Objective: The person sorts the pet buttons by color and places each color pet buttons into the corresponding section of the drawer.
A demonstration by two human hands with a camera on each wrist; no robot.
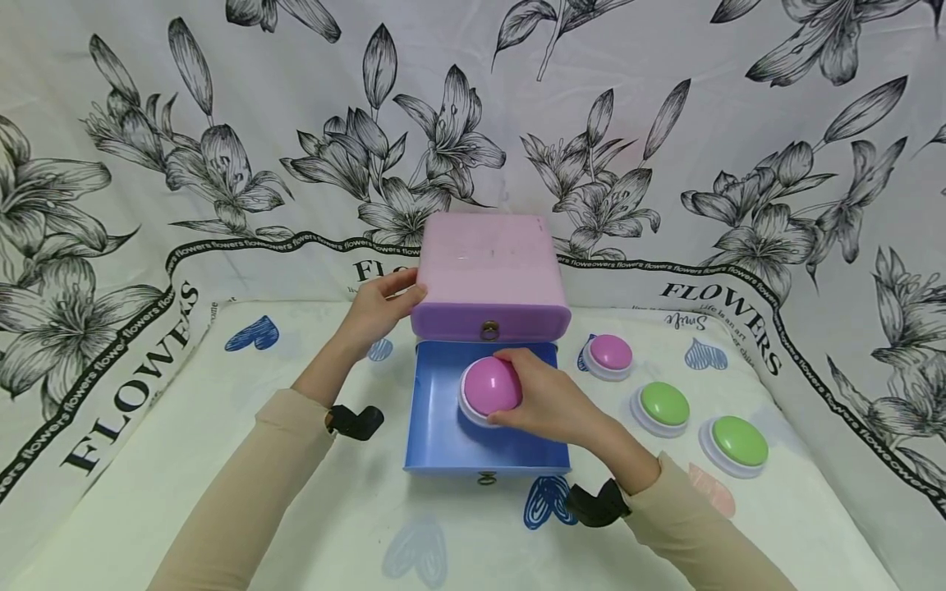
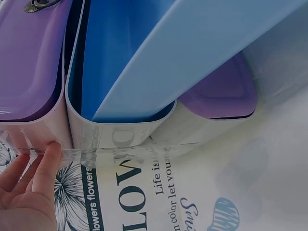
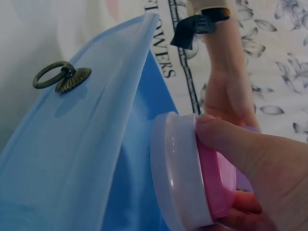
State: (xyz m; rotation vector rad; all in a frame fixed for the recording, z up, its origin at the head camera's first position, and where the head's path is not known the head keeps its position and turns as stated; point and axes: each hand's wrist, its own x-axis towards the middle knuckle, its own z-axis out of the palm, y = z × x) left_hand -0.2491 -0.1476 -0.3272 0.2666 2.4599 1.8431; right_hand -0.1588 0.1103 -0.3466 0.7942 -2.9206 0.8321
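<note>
A pink push button with a white base [image 1: 491, 386] is gripped by my right hand [image 1: 554, 402], thumb and fingers at its sides, over the pulled-out blue drawer [image 1: 436, 447]. In the right wrist view the button's white base [image 3: 178, 168] faces the drawer's inside; whether it touches the bottom I cannot tell. My left hand [image 1: 380, 308] rests against the left side of the small chest [image 1: 488, 263], which has a pink top and a purple drawer front above the blue drawer. In the left wrist view the left fingers [image 2: 48, 168] touch the chest's side, fairly straight.
Right of the chest lie another pink button [image 1: 611, 353] and two green buttons [image 1: 663, 402] on the white, heart-printed cloth [image 1: 332, 509]. A flower-printed cloth [image 1: 296, 107] hangs behind. Below the blue drawer, the left wrist view shows another purple drawer front [image 2: 226, 91].
</note>
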